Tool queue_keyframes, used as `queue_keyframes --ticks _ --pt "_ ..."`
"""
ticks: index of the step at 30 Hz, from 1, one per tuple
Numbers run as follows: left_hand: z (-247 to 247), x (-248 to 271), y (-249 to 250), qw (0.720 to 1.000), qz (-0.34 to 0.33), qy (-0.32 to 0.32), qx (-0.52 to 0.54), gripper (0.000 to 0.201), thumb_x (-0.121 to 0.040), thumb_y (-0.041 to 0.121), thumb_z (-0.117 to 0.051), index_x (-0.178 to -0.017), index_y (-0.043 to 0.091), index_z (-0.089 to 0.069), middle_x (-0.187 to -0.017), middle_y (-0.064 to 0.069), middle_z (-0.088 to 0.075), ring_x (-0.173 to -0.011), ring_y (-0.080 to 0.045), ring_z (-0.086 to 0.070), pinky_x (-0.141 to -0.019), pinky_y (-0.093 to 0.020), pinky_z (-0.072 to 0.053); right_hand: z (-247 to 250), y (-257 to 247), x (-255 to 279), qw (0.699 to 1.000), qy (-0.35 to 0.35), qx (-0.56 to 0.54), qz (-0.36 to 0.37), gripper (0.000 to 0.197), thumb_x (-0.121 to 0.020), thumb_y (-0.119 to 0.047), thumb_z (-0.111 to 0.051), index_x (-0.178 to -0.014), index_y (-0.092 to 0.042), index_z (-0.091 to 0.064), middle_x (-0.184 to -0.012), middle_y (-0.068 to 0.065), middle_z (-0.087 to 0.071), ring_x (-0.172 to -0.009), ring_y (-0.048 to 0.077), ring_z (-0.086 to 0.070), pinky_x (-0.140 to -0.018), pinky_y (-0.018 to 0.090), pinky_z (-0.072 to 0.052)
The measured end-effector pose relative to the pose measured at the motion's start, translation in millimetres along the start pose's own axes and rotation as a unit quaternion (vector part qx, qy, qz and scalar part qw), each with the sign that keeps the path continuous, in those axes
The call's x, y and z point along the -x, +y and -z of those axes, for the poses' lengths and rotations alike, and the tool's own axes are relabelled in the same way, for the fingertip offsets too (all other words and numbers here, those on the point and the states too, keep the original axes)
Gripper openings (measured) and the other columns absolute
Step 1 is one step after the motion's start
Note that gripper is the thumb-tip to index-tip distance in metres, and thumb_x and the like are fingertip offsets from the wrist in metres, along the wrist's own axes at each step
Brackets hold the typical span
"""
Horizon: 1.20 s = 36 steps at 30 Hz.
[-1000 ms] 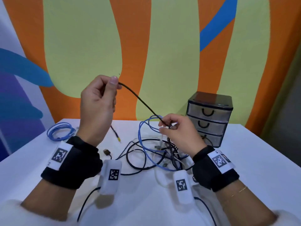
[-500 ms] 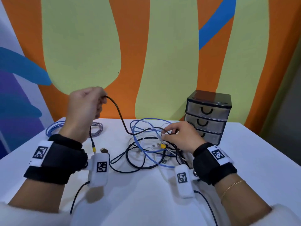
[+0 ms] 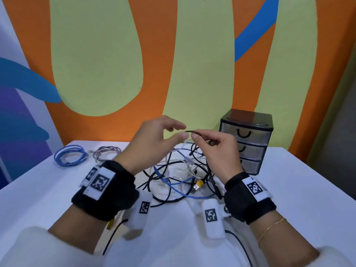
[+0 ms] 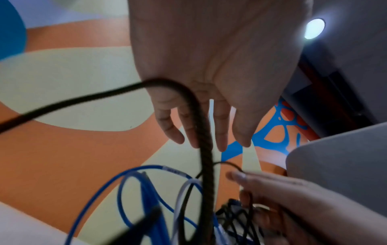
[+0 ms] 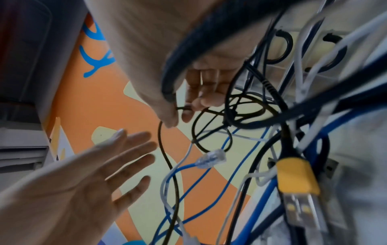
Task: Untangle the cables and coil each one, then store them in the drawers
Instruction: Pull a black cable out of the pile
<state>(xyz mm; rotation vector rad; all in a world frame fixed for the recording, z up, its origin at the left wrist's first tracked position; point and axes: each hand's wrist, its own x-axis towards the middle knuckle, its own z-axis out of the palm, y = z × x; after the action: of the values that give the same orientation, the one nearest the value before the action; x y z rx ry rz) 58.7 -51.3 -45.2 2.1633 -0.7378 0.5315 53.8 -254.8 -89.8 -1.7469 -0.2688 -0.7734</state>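
A tangle of black, blue and white cables (image 3: 173, 178) lies on the white table (image 3: 298, 189). My right hand (image 3: 195, 136) pinches a thin black cable (image 3: 192, 132) between thumb and forefinger above the pile; the right wrist view shows the same pinch on the thin black cable (image 5: 160, 132). My left hand (image 3: 178, 132) hovers just left of it with fingers spread and straight, holding nothing. A thick braided black cable (image 4: 204, 149) hangs in front of the left palm (image 4: 220, 58). A yellow USB plug (image 3: 199, 183) lies in the tangle.
A small three-drawer unit (image 3: 246, 141) stands at the back right, its drawers closed. A coiled blue cable (image 3: 70, 155) and a coiled pinkish cable (image 3: 105, 152) lie at the back left. The painted wall rises right behind the table.
My left hand has let go of the black cable and swung right to meet the right hand, fingers now spread. The right hand has lifted slightly with its thin cable.
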Motion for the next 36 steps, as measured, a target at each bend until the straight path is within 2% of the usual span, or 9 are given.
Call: queue_keyframes --ticks 4,7,12,19,22,26,29,32,36 --pt "-3.5 -26.2 14.7 0.994 -0.031 -0.071 -0.076 0.021 -0.101 0.038 -0.072 -0.091 0.022 -0.079 -0.075 -0.003 -0.072 -0.072 -0.023 -0.062 -0.070 -0.045 -0.050 -0.2 -6.1 -0.1 0.998 0.036 -0.048 0.032 0.007 -0.096 -0.024 -0.077 -0.098 -0.027 -0.083 -0.084 -0.011 -0.076 -0.079 0.019 -0.060 -0.073 0.024 -0.049" --pt "11.6 -48.5 29.0 0.998 -0.046 -0.050 0.002 0.019 -0.104 0.032 -0.069 -0.092 0.022 -0.080 -0.066 0.007 -0.064 -0.058 -0.012 -0.049 -0.058 -0.032 -0.039 2.6 -0.9 -3.0 0.999 0.041 -0.033 0.014 0.006 -0.096 -0.026 -0.076 -0.092 -0.025 -0.080 -0.081 -0.009 -0.073 -0.079 0.018 -0.059 -0.075 0.026 -0.049" --pt "35.3 -71.3 38.0 0.975 -0.012 0.069 0.209 0.035 -0.108 0.037 -0.062 -0.087 0.015 -0.079 -0.057 0.013 -0.037 -0.052 -0.011 -0.029 -0.051 -0.028 -0.023 6.5 15.8 -7.9 0.997 0.020 -0.007 -0.076 0.007 -0.095 -0.027 -0.077 -0.088 -0.024 -0.078 -0.080 -0.013 -0.070 -0.073 0.002 -0.057 -0.073 0.019 -0.046" --pt "80.6 -69.3 39.1 0.869 -0.038 0.313 0.380 0.032 -0.113 0.038 -0.052 -0.091 0.018 -0.063 -0.065 0.005 -0.034 -0.062 -0.017 -0.021 -0.048 -0.028 -0.020 13.4 27.0 -10.7 0.981 0.023 -0.032 -0.189 0.023 -0.104 -0.032 -0.062 -0.097 -0.013 -0.073 -0.083 -0.009 -0.061 -0.077 0.015 -0.052 -0.063 0.018 -0.045" --pt "91.4 -67.3 30.4 0.854 -0.055 0.381 0.350 0.033 -0.113 0.038 -0.049 -0.091 0.016 -0.058 -0.065 0.005 -0.034 -0.059 -0.016 -0.023 -0.049 -0.029 -0.022 13.2 23.7 -12.3 0.982 0.037 -0.041 -0.178 0.023 -0.103 -0.046 -0.058 -0.098 -0.026 -0.070 -0.071 -0.022 -0.056 -0.076 0.015 -0.052 -0.074 0.036 -0.049" --pt "97.5 -70.6 17.3 0.857 -0.016 0.452 0.247 0.034 -0.108 0.040 -0.054 -0.080 0.022 -0.063 -0.066 0.008 -0.049 -0.060 -0.015 -0.040 -0.055 -0.035 -0.032 13.5 17.8 -12.1 0.984 0.073 -0.040 -0.158 0.014 -0.100 -0.025 -0.069 -0.112 -0.030 -0.065 -0.097 -0.002 -0.060 -0.084 0.017 -0.059 -0.088 0.054 -0.060" --pt "101.2 -72.0 6.1 0.925 0.063 0.370 0.065 0.020 -0.095 0.034 -0.064 -0.085 0.023 -0.078 -0.087 0.001 -0.075 -0.082 -0.018 -0.071 -0.074 -0.034 -0.056 16.0 14.3 -12.5 0.992 0.079 -0.046 -0.087 0.019 -0.090 -0.011 -0.081 -0.104 -0.017 -0.070 -0.085 0.002 -0.060 -0.075 0.016 -0.055 -0.080 0.039 -0.057" --pt "94.4 -68.4 11.1 0.960 0.103 0.256 -0.049 0.023 -0.088 0.024 -0.071 -0.107 0.032 -0.079 -0.111 -0.001 -0.073 -0.101 -0.021 -0.070 -0.089 -0.037 -0.058 14.1 9.7 -10.0 0.993 0.075 -0.055 -0.069 0.020 -0.083 -0.018 -0.090 -0.093 -0.011 -0.074 -0.079 0.004 -0.061 -0.071 0.015 -0.055 -0.074 0.033 -0.052" --pt "60.8 -67.7 44.2 0.993 -0.003 0.093 -0.069 0.019 -0.091 0.033 -0.077 -0.110 0.035 -0.078 -0.118 0.006 -0.073 -0.106 -0.010 -0.068 -0.092 -0.031 -0.053 12.3 6.0 -8.3 0.993 0.062 -0.064 -0.079 0.026 -0.079 -0.024 -0.093 -0.083 -0.009 -0.073 -0.071 0.006 -0.052 -0.065 0.016 -0.045 -0.065 0.032 -0.043"
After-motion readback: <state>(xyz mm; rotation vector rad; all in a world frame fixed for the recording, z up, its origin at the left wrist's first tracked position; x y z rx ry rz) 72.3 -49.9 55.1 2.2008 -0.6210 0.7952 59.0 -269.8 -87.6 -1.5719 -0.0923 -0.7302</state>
